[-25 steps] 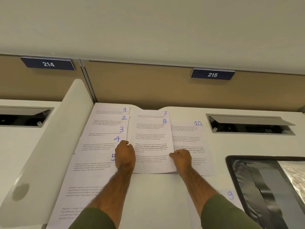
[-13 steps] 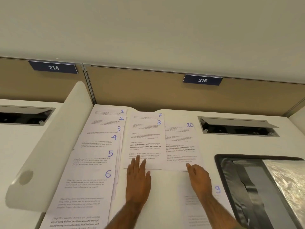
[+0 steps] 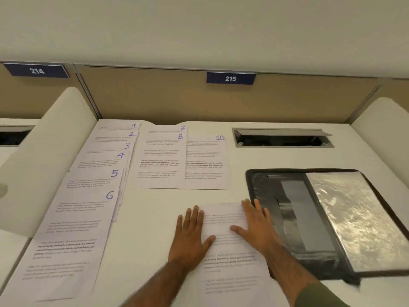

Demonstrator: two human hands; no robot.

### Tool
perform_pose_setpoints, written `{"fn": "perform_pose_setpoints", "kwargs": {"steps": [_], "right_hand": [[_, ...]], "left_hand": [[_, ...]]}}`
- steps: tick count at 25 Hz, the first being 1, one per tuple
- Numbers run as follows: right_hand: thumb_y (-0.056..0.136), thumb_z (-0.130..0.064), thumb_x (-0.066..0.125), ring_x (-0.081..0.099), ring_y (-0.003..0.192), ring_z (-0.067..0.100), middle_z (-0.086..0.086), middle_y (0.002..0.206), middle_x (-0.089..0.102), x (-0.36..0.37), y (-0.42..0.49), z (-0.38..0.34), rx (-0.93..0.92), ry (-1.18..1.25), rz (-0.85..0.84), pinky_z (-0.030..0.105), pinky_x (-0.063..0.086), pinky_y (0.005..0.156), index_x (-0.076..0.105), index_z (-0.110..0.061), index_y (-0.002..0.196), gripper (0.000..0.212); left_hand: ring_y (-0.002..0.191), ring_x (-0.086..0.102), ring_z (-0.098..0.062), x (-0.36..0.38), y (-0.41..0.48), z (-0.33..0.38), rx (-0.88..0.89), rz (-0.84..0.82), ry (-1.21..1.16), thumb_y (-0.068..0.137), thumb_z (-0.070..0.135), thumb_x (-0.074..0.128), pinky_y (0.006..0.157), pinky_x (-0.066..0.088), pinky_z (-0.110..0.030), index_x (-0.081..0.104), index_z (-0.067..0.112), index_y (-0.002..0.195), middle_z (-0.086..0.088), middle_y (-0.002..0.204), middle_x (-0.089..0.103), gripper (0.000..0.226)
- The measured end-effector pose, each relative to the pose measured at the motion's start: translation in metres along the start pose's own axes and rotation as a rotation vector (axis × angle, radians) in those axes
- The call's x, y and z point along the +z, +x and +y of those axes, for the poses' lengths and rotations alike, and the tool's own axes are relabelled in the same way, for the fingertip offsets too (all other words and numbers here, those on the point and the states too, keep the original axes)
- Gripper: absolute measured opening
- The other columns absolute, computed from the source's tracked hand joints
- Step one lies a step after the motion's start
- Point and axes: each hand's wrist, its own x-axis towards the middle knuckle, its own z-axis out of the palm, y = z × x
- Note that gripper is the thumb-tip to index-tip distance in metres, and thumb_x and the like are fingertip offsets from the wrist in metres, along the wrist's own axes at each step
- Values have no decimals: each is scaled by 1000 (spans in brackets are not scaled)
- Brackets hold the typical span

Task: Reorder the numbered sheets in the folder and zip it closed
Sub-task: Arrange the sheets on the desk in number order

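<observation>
- Half a second ago the left hand (image 3: 190,235) lay flat just below the white printed sheet numbered 8 (image 3: 159,165), and the right hand (image 3: 259,227) was near the bottom edge of the white sheet numbered 10 (image 3: 205,165). Both hands have now drawn back to the near white printed sheet (image 3: 234,269).
- That near sheet's blue number 9 showed then; the right hand's fingers now cover most of it.
- A second ago both hands pinched the lower edge of sheet 8, which now lies free on the white desk (image 3: 276,158).
- Left hand: fingers straight, flat across the near sheet's left edge, thumb on the paper.
- Right hand: fingers spread, pressing flat on the sheet's upper right part.
- The near sheet lies in front of the person, its long axis running away from them, numbered corner at the far end.
- The black zip folder (image 3: 265,189) lies open just right of it, with a shiny clear sleeve (image 3: 354,218) on its right half.
- The white sheets numbered 1 to 6 (image 3: 84,218) fan down the left side, their numbered corners also at the far end.
</observation>
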Motion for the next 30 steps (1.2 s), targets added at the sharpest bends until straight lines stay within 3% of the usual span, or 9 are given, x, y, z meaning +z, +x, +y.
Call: {"fn": "perform_pose_setpoints", "kwargs": {"steps": [4, 9, 12, 17, 20, 22, 24, 27, 30], "right_hand": [[93, -65, 51, -17, 154, 23, 0, 170, -5, -3, -3, 12, -31, -20, -61, 50, -7, 125, -3, -16, 161, 100], [90, -55, 63, -3, 156, 24, 3, 167, 18, -11, -4, 15, -55, 73, -19, 46, -2, 125, 15, -19, 158, 90], [93, -47, 63, 17, 153, 27, 5, 164, 28, -15, -9, 10, 37, 242, 10, 45, 19, 123, 25, -25, 158, 79], [91, -35, 70, 67, 107, 18, -5, 123, 66, -4, -29, 4, 277, 866, 136, 45, 58, 91, 46, -34, 131, 47], [94, -20, 65, 68, 79, 12, -2, 97, 72, 4, -45, 14, 416, 792, 136, 32, 60, 70, 61, -16, 102, 10], [95, -12, 62, 63, 67, 14, 4, 80, 69, 10, -51, 21, 474, 735, 120, 35, 58, 65, 61, -8, 82, 14], [95, -10, 63, 65, 66, 19, 6, 76, 68, 6, -54, 24, 470, 789, 113, 37, 58, 65, 62, -5, 77, 18], [95, -11, 65, 72, 74, 27, 8, 79, 72, -18, -48, 17, 391, 968, 129, 40, 62, 69, 66, -6, 80, 15], [95, -7, 63, 73, 79, 29, 12, 86, 74, -38, -31, -5, 356, 1160, 130, 42, 60, 73, 67, -2, 85, 13]], "left_hand": [[150, -29, -16, 8, -2, 6, 3, -18, 87, 90, 77, -9, 122, -13, -45, -20, 21, 157, 5, 162, -33, 88], [148, -33, -15, 4, 0, 11, -15, -19, 115, 86, 78, -14, 122, -15, -44, -23, 22, 156, 5, 162, -34, 90], [148, -34, -16, 4, -1, 13, -22, -17, 121, 86, 78, -13, 122, -16, -43, -24, 23, 156, 4, 161, -34, 90], [149, -31, -15, 7, -1, 10, -16, 3, 120, 91, 76, -4, 122, -14, -43, -22, 24, 157, 5, 163, -32, 86], [152, -26, -16, 8, -1, 10, -6, 25, 87, 93, 77, 0, 122, -13, -42, -16, 24, 158, 5, 164, -27, 86], [150, -28, -16, 9, 0, 12, -33, 3, 59, 94, 75, 3, 122, -15, -40, -19, 24, 158, 6, 162, -32, 84], [151, -25, -11, 2, -1, 17, -91, -10, -100, 98, 70, 17, 124, -12, -34, -16, 24, 159, 9, 163, -29, 83], [152, 15, -8, -18, -7, 29, -257, 161, -582, 101, 60, 41, 124, 16, -31, 10, 24, 162, 11, 167, 8, 77], [119, 58, -11, -40, -9, 16, -507, 257, -955, 97, 53, 57, 100, 43, -26, 45, 24, 149, 5, 141, 57, 60]]}}
